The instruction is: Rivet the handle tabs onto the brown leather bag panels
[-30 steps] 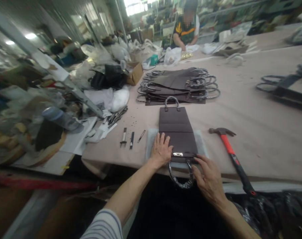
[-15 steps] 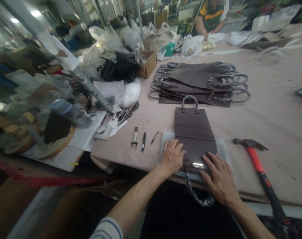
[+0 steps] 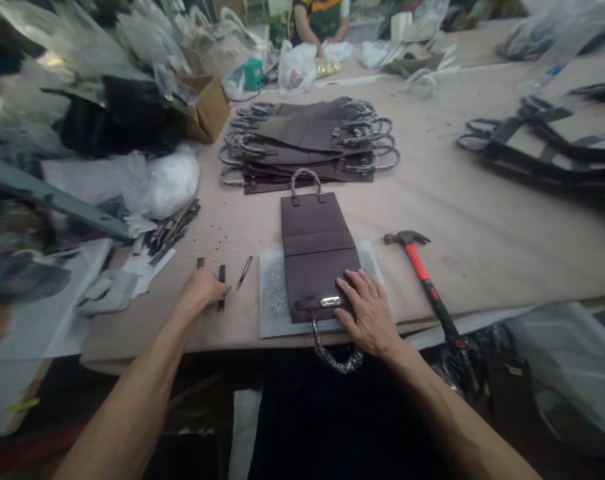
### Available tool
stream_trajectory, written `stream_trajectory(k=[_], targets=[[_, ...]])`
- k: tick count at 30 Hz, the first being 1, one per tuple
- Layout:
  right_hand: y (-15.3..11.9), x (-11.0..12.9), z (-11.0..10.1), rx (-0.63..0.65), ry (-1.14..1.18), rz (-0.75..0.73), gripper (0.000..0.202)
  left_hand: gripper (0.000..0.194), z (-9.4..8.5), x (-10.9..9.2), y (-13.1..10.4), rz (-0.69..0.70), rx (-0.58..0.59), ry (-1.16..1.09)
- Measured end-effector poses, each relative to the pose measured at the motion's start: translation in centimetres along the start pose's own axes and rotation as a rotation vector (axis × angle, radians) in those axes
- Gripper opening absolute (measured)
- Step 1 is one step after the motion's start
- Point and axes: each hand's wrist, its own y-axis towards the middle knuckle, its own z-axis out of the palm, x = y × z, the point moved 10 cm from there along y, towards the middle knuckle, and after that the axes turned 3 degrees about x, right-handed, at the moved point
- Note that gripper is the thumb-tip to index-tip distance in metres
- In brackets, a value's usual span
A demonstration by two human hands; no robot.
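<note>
A dark brown handbag panel [image 3: 318, 230] lies flat, with plastic-wrapped handles at both ends and a shiny metal plate [image 3: 331, 301] near its close end. My right hand [image 3: 367, 310] rests on its right edge beside the plate, open with fingers spread. Under the panel is a pale board [image 3: 272, 293]. To the left, my left hand [image 3: 202, 293] is closed over a small pronged metal tool [image 3: 201, 263]; just the tool's top end shows. Its fingertips are close to a dark flat tool [image 3: 222, 275]. A thin metal rod [image 3: 244, 272] lies between that hand and the board.
A red-and-black claw hammer [image 3: 422, 270] lies to the right. Behind the panel is a stack of similar bag pieces [image 3: 307, 143]. Further right are more bag parts [image 3: 547, 143]. Plastic bags, a cardboard box [image 3: 208, 110] and loose tools [image 3: 175, 230] crowd the left. A person works across the table.
My left hand has left the bag panel and moved left to the small tools, closing over the pronged one. My right hand stays on the panel. The view has turned right.
</note>
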Motion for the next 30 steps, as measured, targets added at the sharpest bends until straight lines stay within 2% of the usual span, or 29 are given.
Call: stream_trajectory(k=[3,7,11,16,20,24,30], targets=[[-0.1,-0.3,0.0,0.022,0.028,0.037,0.06,0.021,0.6,0.2,0.2,-0.029,0.074,-0.191],[-0.3,-0.3,-0.2,0.002,0.057,0.037,0.061,0.025,0.5,0.1,-2.2,0.008,0.073,-0.819],[-0.4,-0.4,-0.1,-0.01,0.068,0.035,0.06,0.054,0.7,-2.2,-4.9,0.154,0.147,-1.334],[-0.3,-0.3,-0.3,-0.041,0.062,0.014,0.056,0.056,2.6,-3.9,-6.2,0.152,0.151,-1.661],[-0.1,-0.3,-0.3,-0.049,0.075,-0.003,0.055,0.055,3.4,-4.4,-6.9,0.214,0.044,-1.717],[-0.1,-0.3,-0.3,-0.053,0.097,0.003,0.056,0.056,2.9,-5.6,-7.9,0.358,-0.07,-1.592],[0.1,-0.3,-0.2,-0.046,0.09,0.003,0.056,0.049,2.7,-6.1,-8.6,0.437,-0.252,-1.412]])
